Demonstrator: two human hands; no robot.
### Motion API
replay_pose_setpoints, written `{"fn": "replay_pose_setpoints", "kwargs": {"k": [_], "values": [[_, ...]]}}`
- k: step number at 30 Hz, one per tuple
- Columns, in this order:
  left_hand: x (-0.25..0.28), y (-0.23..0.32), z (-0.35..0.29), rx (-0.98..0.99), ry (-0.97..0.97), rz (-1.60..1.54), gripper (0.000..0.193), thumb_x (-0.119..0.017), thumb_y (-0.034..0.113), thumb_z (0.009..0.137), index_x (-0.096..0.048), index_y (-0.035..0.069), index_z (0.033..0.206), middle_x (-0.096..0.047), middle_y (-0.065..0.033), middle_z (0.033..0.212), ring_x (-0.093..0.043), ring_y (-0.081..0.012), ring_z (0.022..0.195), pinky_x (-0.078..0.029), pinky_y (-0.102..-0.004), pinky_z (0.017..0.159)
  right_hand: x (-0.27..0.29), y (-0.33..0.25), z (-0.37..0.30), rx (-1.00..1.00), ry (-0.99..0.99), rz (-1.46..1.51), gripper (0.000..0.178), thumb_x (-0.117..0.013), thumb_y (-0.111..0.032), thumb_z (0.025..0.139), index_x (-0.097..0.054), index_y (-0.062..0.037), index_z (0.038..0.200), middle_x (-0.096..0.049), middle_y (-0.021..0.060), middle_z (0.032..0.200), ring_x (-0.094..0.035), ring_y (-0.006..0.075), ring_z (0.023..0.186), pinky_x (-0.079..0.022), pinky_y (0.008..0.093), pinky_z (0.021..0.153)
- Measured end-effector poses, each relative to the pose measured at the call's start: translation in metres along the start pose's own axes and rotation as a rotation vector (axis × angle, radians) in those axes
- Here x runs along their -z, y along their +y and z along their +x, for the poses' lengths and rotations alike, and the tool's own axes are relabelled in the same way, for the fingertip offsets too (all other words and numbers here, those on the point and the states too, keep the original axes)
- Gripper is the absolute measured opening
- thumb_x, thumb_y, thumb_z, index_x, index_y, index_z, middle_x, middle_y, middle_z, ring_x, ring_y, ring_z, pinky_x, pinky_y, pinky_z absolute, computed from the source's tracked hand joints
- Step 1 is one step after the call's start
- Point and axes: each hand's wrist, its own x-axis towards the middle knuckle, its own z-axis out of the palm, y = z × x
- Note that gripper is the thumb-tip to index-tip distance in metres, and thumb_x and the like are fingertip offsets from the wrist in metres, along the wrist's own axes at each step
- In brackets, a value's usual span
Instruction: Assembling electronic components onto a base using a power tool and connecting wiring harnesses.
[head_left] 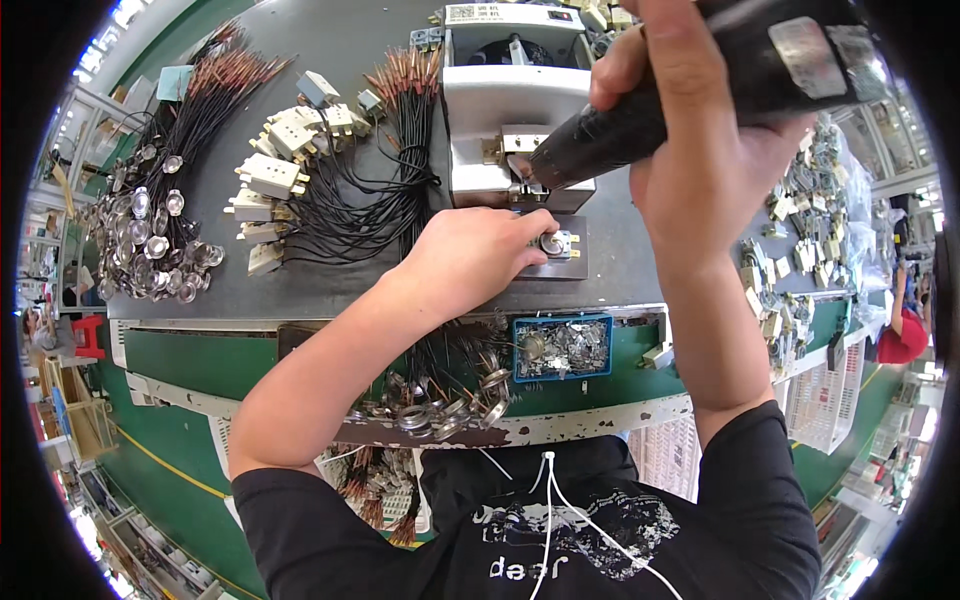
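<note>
My right hand [700, 150] is wrapped round a thick black power screwdriver [610, 140], its tip pointing down and left. That tip meets the front of a grey metal screw feeder [480, 110]. Just below, my left hand [470, 255] pinches a small round metal-capped part [552, 243] between thumb and forefinger. The part rests on a flat metal block [572, 268], with brass-coloured terminals sticking out to its right. My fingers hide some of it.
White plug-like blocks [275, 175] on black wires lie left of the feeder. Metal-capped wired parts [150, 225] are heaped at the far left. A blue tray [517, 350] of small metal pieces sits near me. More white pieces [800, 215] are piled on the right.
</note>
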Motion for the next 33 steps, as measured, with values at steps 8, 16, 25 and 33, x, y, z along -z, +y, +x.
{"fn": "replay_pose_setpoints", "kwargs": {"k": [8,16,25,33], "values": [[0.003,0.002,0.002,0.037,-0.052,-0.002,0.032,-0.067,0.033,0.096,-0.063,0.017,0.124,-0.075,-0.0093,0.100,-0.072,-0.0310,0.095,-0.057,-0.0433,0.077,-0.014,-0.001,-0.006,-0.030,0.073,0.036,0.011,-0.072,-0.001,0.093,-0.066,0.0009,0.102,-0.065,0.0038,0.070,-0.062,0.0116,0.056,-0.049,0.0250,0.052],[0.004,0.002,0.002,0.055,-0.069,-0.006,0.032,-0.065,0.033,0.097,-0.064,0.017,0.124,-0.075,-0.0091,0.099,-0.072,-0.0312,0.095,-0.057,-0.0438,0.078,-0.013,0.006,-0.004,-0.021,0.048,0.004,0.011,-0.073,0.002,0.090,-0.066,0.0013,0.099,-0.066,0.0044,0.072,-0.063,0.0114,0.057,-0.050,0.0249,0.053],[0.004,0.000,0.000,0.056,-0.075,0.007,0.032,-0.065,0.034,0.097,-0.064,0.017,0.124,-0.075,-0.0095,0.095,-0.072,-0.0312,0.093,-0.057,-0.0439,0.076,-0.017,0.009,0.004,-0.136,-0.056,0.027,0.014,-0.076,0.002,0.088,-0.069,0.0002,0.099,-0.071,0.0044,0.081,-0.066,0.0103,0.064,-0.052,0.0235,0.057],[-0.001,-0.001,0.001,0.001,0.006,0.010,0.033,-0.068,0.034,0.095,-0.067,0.017,0.123,-0.075,-0.0086,0.098,-0.072,-0.0302,0.092,-0.057,-0.0428,0.076,-0.015,0.018,0.012,-0.036,-0.083,0.039,0.034,-0.075,0.004,0.088,-0.057,0.0001,0.117,-0.071,0.0076,0.091,-0.067,0.0122,0.069,-0.055,0.0264,0.060]]}}
